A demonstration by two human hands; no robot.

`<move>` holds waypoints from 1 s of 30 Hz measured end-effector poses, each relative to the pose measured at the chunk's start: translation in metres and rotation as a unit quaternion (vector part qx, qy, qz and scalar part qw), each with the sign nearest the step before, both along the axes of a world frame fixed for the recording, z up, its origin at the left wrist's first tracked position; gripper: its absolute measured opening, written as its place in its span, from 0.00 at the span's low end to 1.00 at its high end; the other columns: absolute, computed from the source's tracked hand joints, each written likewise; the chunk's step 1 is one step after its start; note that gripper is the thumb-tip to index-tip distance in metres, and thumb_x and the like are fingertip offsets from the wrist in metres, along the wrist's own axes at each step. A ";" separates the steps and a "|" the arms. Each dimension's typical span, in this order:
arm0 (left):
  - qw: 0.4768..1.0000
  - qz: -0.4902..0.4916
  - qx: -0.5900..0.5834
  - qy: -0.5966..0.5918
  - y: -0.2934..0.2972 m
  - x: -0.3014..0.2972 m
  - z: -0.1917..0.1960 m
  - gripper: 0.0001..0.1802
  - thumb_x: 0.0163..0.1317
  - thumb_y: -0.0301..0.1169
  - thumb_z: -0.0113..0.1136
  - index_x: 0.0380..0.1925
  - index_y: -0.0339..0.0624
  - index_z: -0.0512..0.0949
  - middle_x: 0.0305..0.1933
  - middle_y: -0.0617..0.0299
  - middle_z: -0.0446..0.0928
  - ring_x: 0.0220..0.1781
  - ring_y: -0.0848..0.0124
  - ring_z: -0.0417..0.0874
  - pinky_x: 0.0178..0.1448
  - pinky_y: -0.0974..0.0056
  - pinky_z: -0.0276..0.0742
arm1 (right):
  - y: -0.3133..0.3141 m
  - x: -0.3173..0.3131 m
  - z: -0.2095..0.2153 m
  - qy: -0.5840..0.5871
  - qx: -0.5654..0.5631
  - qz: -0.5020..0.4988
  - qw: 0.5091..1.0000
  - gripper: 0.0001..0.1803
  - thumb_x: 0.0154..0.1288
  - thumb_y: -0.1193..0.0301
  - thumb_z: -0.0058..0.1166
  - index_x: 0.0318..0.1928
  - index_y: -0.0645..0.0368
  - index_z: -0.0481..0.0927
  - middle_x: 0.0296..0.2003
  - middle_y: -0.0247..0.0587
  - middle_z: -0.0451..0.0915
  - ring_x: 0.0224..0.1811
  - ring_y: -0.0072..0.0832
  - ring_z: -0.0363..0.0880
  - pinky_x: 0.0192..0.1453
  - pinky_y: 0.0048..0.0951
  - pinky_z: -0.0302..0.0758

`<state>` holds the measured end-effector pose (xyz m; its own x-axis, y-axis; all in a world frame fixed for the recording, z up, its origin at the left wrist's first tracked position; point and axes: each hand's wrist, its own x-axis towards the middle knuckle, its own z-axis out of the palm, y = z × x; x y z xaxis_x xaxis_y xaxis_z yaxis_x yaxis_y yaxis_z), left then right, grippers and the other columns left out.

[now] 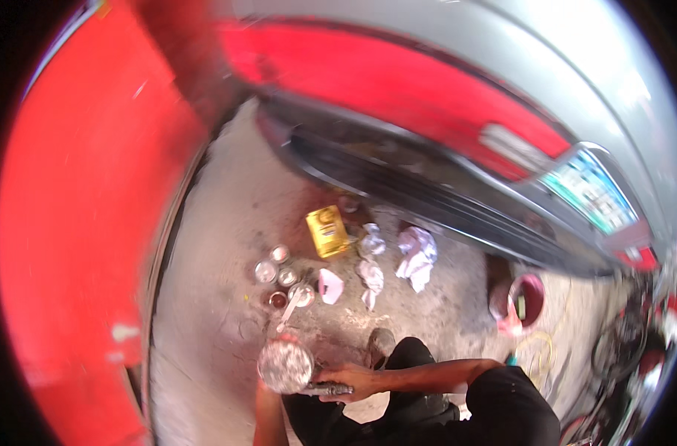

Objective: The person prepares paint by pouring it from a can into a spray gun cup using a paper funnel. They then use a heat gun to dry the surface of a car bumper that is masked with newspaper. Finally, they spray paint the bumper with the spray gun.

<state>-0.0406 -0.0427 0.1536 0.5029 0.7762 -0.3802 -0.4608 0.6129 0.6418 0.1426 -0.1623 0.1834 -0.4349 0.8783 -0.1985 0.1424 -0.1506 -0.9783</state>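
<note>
Just in front of my lap is a round cup [285, 365] with a mottled grey-white top. My left hand [266, 394] is closed round it from below and mostly hidden; reddish fingertips seem to show past the far rim. Beside the cup, my right hand [357, 380] is closed on a dark grey metal tool handle [331, 389], which looks joined to the cup. Beyond the cup, a pale flat stick [289, 311] leans across an open can [303, 295]. Next to that can are a small can with reddish-brown contents [278, 299] and several silvery cans [266, 271].
A yellow rectangular tin [327, 231] stands farther off, near crumpled cloths [416, 256] and a pink piece [330, 286]. The vehicle's dark bumper [398, 189] crosses the far side. A red panel [86, 245] borders the left. A reddish bucket [530, 297] is at right.
</note>
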 end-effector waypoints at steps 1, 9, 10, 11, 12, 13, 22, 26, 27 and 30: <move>0.998 -0.059 -0.015 -0.012 -0.004 0.014 0.012 0.21 0.70 0.35 0.48 0.55 0.31 0.73 0.54 0.48 0.78 0.54 0.59 0.81 0.59 0.54 0.79 | -0.013 0.009 0.019 -0.001 0.054 -0.026 0.998 0.27 0.66 0.51 0.54 0.56 0.57 0.73 0.42 0.51 0.80 0.43 0.47 0.81 0.45 0.43 0.77; 0.928 -0.293 -0.014 0.228 -0.027 0.163 0.214 0.13 0.70 0.29 0.53 0.48 0.31 0.76 0.43 0.52 0.81 0.40 0.67 0.82 0.46 0.64 0.80 | -0.125 0.064 0.180 -0.043 0.034 -0.445 0.894 0.19 0.64 0.61 0.59 0.50 0.59 0.74 0.42 0.54 0.77 0.46 0.50 0.78 0.47 0.42 0.75; 0.917 -0.321 0.020 0.237 -0.029 0.183 0.228 0.12 0.70 0.29 0.54 0.48 0.32 0.76 0.42 0.54 0.81 0.38 0.69 0.82 0.43 0.66 0.80 | -0.129 0.064 0.184 -0.075 -0.022 -0.499 0.863 0.19 0.63 0.61 0.60 0.48 0.59 0.75 0.38 0.53 0.77 0.42 0.50 0.78 0.44 0.43 0.74; 0.902 -0.351 0.055 0.244 -0.032 0.210 0.239 0.11 0.70 0.29 0.54 0.47 0.33 0.76 0.40 0.55 0.80 0.36 0.71 0.81 0.41 0.68 0.79 | -0.135 0.075 0.197 -0.079 -0.040 -0.582 0.808 0.19 0.63 0.61 0.60 0.47 0.60 0.75 0.37 0.53 0.77 0.41 0.50 0.79 0.43 0.42 0.74; 0.885 -0.384 0.093 0.247 -0.029 0.226 0.240 0.10 0.70 0.29 0.55 0.46 0.34 0.76 0.38 0.56 0.80 0.34 0.72 0.80 0.38 0.70 0.77 | -0.138 0.082 0.211 -0.081 -0.059 -0.662 0.743 0.19 0.63 0.60 0.59 0.46 0.60 0.76 0.35 0.53 0.78 0.39 0.50 0.79 0.41 0.42 0.74; 0.864 -0.419 0.132 0.248 -0.020 0.233 0.229 0.09 0.69 0.29 0.55 0.44 0.34 0.76 0.37 0.58 0.80 0.32 0.74 0.78 0.36 0.72 0.76 | -0.142 0.086 0.225 -0.060 -0.049 -0.732 0.677 0.18 0.63 0.60 0.59 0.46 0.61 0.76 0.35 0.53 0.78 0.37 0.49 0.80 0.40 0.42 0.74; 0.618 -0.709 0.310 0.140 -0.141 0.361 0.237 0.18 0.73 0.39 0.51 0.25 0.41 0.75 0.21 0.65 0.74 0.19 0.78 0.73 0.24 0.73 0.70 | -0.291 0.112 0.299 -0.040 0.061 -0.988 0.138 0.21 0.69 0.51 0.53 0.44 0.58 0.76 0.25 0.32 0.71 0.27 0.19 0.65 0.31 0.28 0.69; 0.537 -0.719 0.418 0.143 -0.245 0.375 0.274 0.26 0.74 0.45 0.47 0.16 0.45 0.66 0.19 0.63 0.72 0.19 0.76 0.72 0.25 0.71 0.69 | -0.415 0.031 0.379 -0.038 0.029 -0.998 0.041 0.20 0.68 0.53 0.56 0.40 0.59 0.75 0.22 0.34 0.69 0.26 0.19 0.64 0.31 0.29 0.69; 0.505 -0.762 0.389 0.114 -0.264 0.382 0.261 0.26 0.74 0.44 0.47 0.16 0.43 0.67 0.20 0.62 0.74 0.19 0.75 0.72 0.25 0.70 0.70 | -0.446 0.009 0.392 -0.059 0.031 -0.998 0.006 0.20 0.68 0.53 0.56 0.40 0.60 0.75 0.21 0.35 0.69 0.26 0.20 0.64 0.31 0.29 0.69; 0.325 -0.797 0.489 0.142 -0.304 0.474 0.231 0.22 0.71 0.38 0.46 0.24 0.34 0.77 0.23 0.58 0.78 0.21 0.71 0.79 0.25 0.67 0.73 | -0.476 0.037 0.385 -0.083 0.040 -0.986 -0.141 0.16 0.68 0.59 0.57 0.40 0.60 0.75 0.22 0.29 0.70 0.27 0.18 0.63 0.30 0.28 0.67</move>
<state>0.4335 -0.3471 0.3841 0.6156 -0.5641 -0.5503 0.1054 -0.6331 0.7668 0.1792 -0.6380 0.5685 0.1778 -0.9839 -0.0178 -0.0390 0.0110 -0.9992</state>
